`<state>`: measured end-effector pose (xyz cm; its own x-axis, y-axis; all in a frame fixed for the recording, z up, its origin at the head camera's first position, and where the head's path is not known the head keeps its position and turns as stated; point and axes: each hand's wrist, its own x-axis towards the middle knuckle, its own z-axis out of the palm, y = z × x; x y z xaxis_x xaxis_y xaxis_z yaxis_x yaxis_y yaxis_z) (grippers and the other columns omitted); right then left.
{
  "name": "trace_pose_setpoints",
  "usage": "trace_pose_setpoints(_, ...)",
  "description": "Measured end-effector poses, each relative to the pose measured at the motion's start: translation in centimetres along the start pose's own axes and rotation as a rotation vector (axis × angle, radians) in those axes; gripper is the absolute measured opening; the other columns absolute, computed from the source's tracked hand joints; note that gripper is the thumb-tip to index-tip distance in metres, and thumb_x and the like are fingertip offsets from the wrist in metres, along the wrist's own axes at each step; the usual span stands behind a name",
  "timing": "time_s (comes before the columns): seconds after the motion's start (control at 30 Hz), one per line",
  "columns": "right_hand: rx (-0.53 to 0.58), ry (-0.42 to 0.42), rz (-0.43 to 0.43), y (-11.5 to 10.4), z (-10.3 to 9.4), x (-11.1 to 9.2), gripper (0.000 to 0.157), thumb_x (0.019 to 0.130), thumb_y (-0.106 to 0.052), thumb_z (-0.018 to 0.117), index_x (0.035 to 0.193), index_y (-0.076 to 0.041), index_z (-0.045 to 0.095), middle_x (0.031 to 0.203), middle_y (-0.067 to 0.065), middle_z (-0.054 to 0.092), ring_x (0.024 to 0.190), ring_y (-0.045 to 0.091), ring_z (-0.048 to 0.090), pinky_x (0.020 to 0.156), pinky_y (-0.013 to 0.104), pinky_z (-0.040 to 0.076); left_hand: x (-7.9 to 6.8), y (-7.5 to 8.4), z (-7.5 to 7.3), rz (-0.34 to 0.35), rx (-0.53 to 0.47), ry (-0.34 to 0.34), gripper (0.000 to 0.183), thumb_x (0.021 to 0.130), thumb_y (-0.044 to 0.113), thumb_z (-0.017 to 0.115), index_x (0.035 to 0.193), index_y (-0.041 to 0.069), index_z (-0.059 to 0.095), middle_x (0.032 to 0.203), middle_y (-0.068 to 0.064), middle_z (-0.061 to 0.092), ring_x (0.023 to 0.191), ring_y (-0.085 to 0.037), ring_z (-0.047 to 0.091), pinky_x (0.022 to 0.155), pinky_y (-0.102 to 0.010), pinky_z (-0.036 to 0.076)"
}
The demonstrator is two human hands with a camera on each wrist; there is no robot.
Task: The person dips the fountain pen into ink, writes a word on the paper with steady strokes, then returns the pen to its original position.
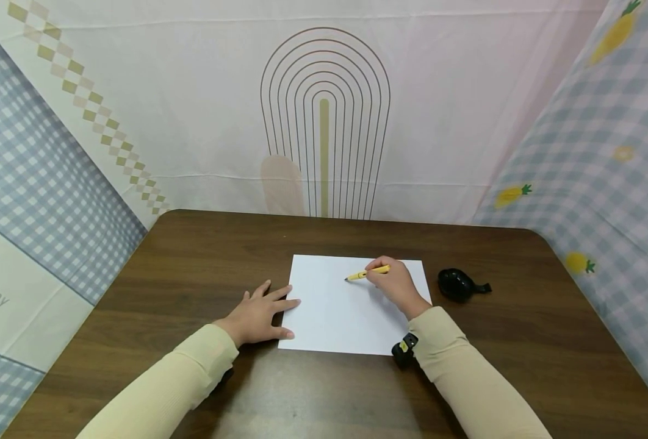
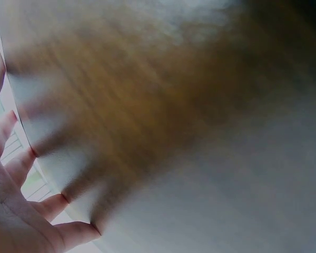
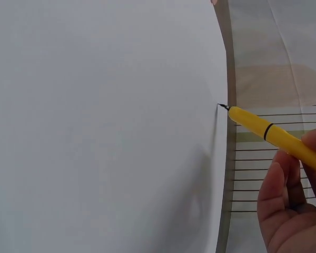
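"As you come in from the left, what do you meet first?"

"A blue-and-white checked cloth [image 1: 55,164], hanging beside the brown counter [image 1: 208,256]. Then a pale sleeve [image 1: 159,384] leads to the left grip [image 1: 252,320], which is the person's bare hand."

"Has that one got hold of anything?"

"Nothing. Its fingers are straight and fanned out, some of the tips resting on the left edge of a white sheet [image 1: 329,323]. The left wrist view shows them spread too."

"And the sheet itself?"

"Lying flat on the counter, a touch askew. Beyond the counter's far edge hangs a white backdrop [image 1: 192,91] printed with nested arches."

"So where's the yellow pen [image 1: 361,275]?"

"Slanting over the sheet's upper half, point to the left. Going by the right wrist view, its dark tip seems to touch the paper, since it runs together with its shadow."

"Who has it?"

"The right grip [image 1: 398,286], pinching it between thumb and fingers above the right part of the sheet. A small black device [image 1: 403,350] sits at that cuff."

"Anything further over?"

"A glossy black object [image 1: 458,285], rounded with a short stem, on the counter near the sheet's right edge; I can't tell what it is. Last comes a pineapple-printed cloth [image 1: 587,189]."
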<state>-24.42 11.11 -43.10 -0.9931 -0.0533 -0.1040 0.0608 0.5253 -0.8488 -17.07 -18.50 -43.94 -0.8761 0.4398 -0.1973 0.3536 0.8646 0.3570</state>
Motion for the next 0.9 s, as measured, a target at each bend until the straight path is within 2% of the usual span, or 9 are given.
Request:
trace_pose_setpoints(0.37, -0.028, -0.007, -0.017, -0.47, 0.04, -0.11, 0.011, 0.086, -0.012, 0.062, 0.095, -0.008, 0.066, 0.101, 0.011, 0.062, 0.077, 0.020, 0.051, 0.064, 0.026, 0.043, 0.05, -0.07, -0.09, 0.004, -0.001, -0.001, 0.068, 0.084, 0.051, 0.069, 0.144, 0.027, 0.048, 0.158, -0.003, 0.028, 0.144, -0.046, 0.012, 0.102, -0.075, 0.017)
trace_pose_setpoints(0.6, -0.071, -0.002, 0.007, -0.87, 0.08, -0.19, 0.010, 0.086, -0.013, 0.062, 0.094, -0.009, 0.066, 0.102, 0.010, 0.063, 0.079, 0.020, 0.050, 0.065, 0.027, 0.042, 0.12, -0.09, -0.09, -0.003, -0.006, -0.009, 0.069, 0.084, 0.051, 0.069, 0.145, 0.027, 0.048, 0.158, -0.002, 0.028, 0.144, -0.045, 0.011, 0.103, -0.075, 0.016)
trace_pose_setpoints(0.9, -0.094, -0.004, -0.003, -0.68, -0.41, -0.20, 0.009, 0.086, -0.013, 0.062, 0.093, -0.008, 0.066, 0.101, 0.011, 0.062, 0.077, 0.020, 0.050, 0.063, 0.026, 0.041, 0.16, -0.21, 0.03, -0.003, -0.002, -0.005, 0.068, 0.084, 0.051, 0.069, 0.144, 0.027, 0.048, 0.158, -0.002, 0.028, 0.144, -0.045, 0.012, 0.103, -0.075, 0.017)
